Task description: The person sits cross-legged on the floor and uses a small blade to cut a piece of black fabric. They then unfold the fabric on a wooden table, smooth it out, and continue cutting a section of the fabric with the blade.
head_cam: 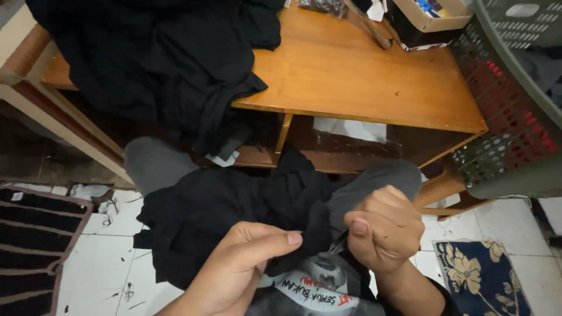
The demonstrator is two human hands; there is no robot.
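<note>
Figure 1. Trimming a black garment (234, 216) on the lap.
I see the left hand (237, 269) pinching cloth, the right hand (383, 228) clenched on a small metal tool (338, 244); I judge a steady snip next.

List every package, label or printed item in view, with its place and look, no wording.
Cardboard box: table's far right corner, open, tan with dark sides.
Clear plastic bag: shelf under the table, white sheet inside.
Shirt print: between both hands, grey image, white and red lettering.

The person wears grey trousers (374, 181) at twelve o'clock from the hands, a dark printed shirt (319, 287) at six, and a black sleeve (448, 301) at five o'clock.
</note>
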